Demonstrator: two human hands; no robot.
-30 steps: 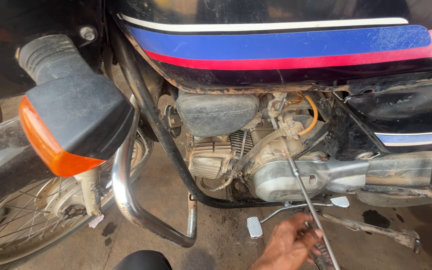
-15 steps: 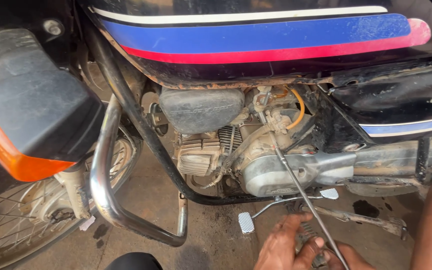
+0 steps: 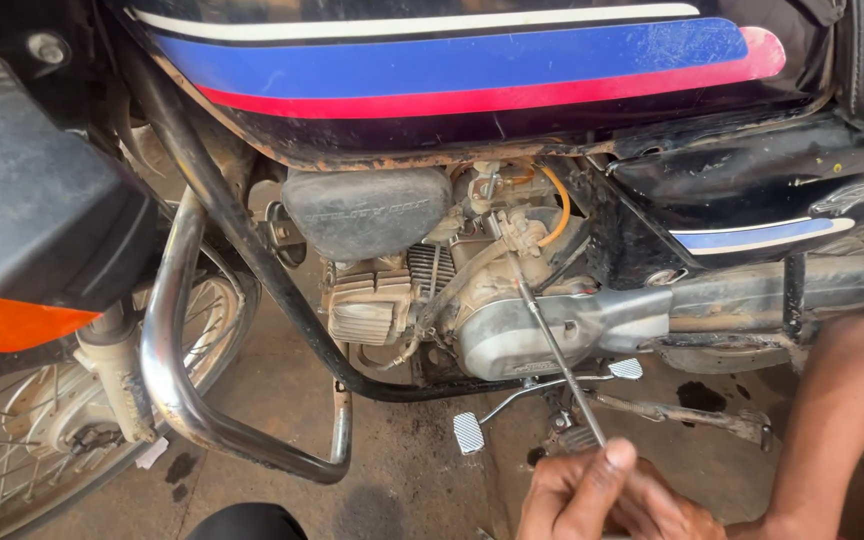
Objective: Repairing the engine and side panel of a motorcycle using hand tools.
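Note:
A black motorcycle with a blue and red striped fuel tank [image 3: 472, 60] fills the view, its engine [image 3: 422, 290] facing me. My right hand [image 3: 612, 500] is at the bottom edge, its forearm coming in from the right. It is shut on the lower end of a long thin screwdriver [image 3: 562, 365]. The shaft slants up and to the left, and its tip sits at the carburettor [image 3: 507, 225] beside an orange hose [image 3: 557, 205]. The screwdriver's handle is hidden inside my fingers. My left hand is out of sight.
A chrome crash guard [image 3: 177, 380] curves down at the left in front of the spoked front wheel [image 3: 22, 440]. An orange turn signal [image 3: 2, 320] juts out at far left. The gear lever [image 3: 472, 432] and a footrest bar [image 3: 682, 410] sit just above my hand, over stained concrete.
The view has closed in on the engine and shifted the bike leftward. My right hand has slid right along the bottom edge, keeping hold of the screwdriver with its tip at the carburettor.

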